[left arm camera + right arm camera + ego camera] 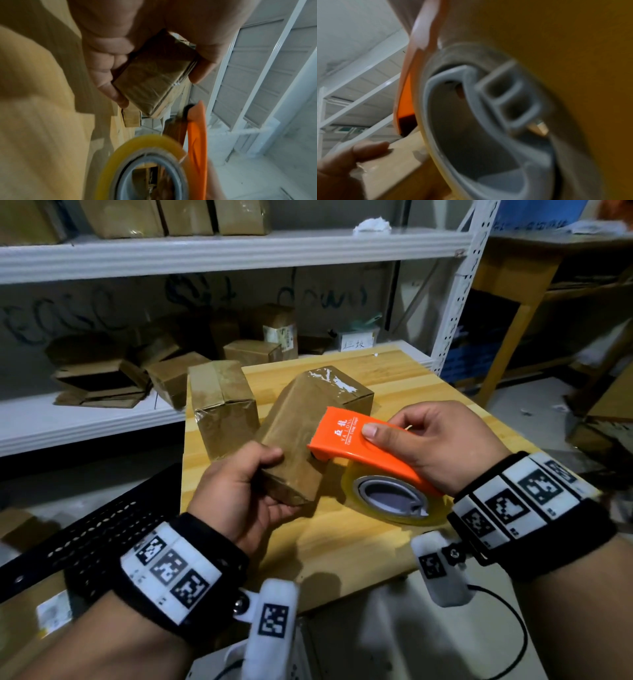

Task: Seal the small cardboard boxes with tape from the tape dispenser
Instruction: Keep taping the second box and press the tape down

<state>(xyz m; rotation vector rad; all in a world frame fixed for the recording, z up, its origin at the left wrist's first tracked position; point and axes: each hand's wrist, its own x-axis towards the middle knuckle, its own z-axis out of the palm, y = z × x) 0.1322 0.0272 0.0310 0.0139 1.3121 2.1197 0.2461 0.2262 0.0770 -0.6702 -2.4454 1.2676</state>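
We note a pale wooden tabletop [404, 381], smooth, with a straight grain. Two small cardboard boxes are on it. The held box [301, 433] is a long brown block, wrapped in glossy tape that wrinkles and glints at its far end. It lies tilted across the middle of the tabletop, its near end lifted in the left hand [239, 498]. The second box [222, 405] stands just beside it at the tabletop's left edge, also taped, its film creased at the corner.

The tape dispenser [363, 450] is a curved orange plastic shell with printed white lettering. Under it sits a roll of tape [390, 498], clear yellowish film on a grey core. The shell's front lip meets the right side of the held box.

Left hand: fingers [109, 86] curl under the near end of the box and the thumb presses on top, a firm grasp seen from both head and left wrist views. Right hand [442, 440]: palm over the dispenser's back, thumb flat on the orange shell, other fingers wrapped round its far side, grasping it. The right wrist view is blurred and shows mostly the grey core.

Behind, a white metal shelf [205, 251] carries more brown boxes, some flattened.
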